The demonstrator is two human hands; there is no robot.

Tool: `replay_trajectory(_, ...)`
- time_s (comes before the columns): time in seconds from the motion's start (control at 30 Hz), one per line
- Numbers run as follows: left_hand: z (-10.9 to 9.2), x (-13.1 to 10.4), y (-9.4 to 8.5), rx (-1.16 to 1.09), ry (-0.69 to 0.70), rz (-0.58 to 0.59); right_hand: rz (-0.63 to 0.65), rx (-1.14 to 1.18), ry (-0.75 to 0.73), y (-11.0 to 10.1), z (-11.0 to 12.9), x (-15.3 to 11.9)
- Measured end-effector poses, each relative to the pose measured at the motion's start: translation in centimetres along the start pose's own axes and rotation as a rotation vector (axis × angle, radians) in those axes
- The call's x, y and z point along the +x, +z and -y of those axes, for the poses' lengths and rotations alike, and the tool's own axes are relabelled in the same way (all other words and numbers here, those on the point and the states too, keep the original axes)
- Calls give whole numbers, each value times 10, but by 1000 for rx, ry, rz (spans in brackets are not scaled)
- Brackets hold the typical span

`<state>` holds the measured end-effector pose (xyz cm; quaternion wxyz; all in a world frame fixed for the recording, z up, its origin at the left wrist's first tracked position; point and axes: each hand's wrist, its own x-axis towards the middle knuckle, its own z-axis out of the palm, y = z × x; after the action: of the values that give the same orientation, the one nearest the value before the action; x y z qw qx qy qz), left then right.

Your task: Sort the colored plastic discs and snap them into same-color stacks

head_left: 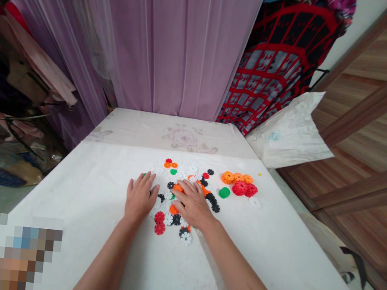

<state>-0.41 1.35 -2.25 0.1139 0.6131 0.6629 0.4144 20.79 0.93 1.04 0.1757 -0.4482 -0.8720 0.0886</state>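
Note:
Plastic notched discs in red, orange, green, black and white lie in a loose pile on the white tablecloth. My left hand [141, 194] rests palm down at the pile's left edge, fingers spread, with a bit of green showing at its fingertips. My right hand [193, 204] lies over the pile's middle, its fingers stretched out across orange and white discs. Near me in the pile are red discs [159, 223] and a white disc [186, 238]. A row of black discs [213, 202] sits right of my right hand. Whatever lies under both palms is hidden.
Right of the pile stand sorted groups: orange discs [237, 178], red discs [244, 188], green discs [224, 192] and a white disc [254, 202]. A pale sack [290, 131] leans by the table's right edge. A purple curtain [182, 48] hangs behind the table.

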Motion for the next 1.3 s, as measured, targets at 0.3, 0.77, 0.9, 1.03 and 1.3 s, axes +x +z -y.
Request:
replay_trajectory(0.3,3,3,-10,-279,-120,-71,-530,241,142,5,-11,-11)
replay_trajectory(0.77,-1,5,-12,-612,-298,-36,-84,40,5,-1,17,-7)
replay_trajectory(0.9,-2,8,-13,-724,-375,-115,-165,64,134,2,5,-6)
replay_trajectory(1.03,-3,9,-14,-725,-390,-131,-270,139,169,8,-15,-10)
replay_trajectory(1.3,-6,11,-16,-756,-416,-184,-366,9,244,1,-17,-10)
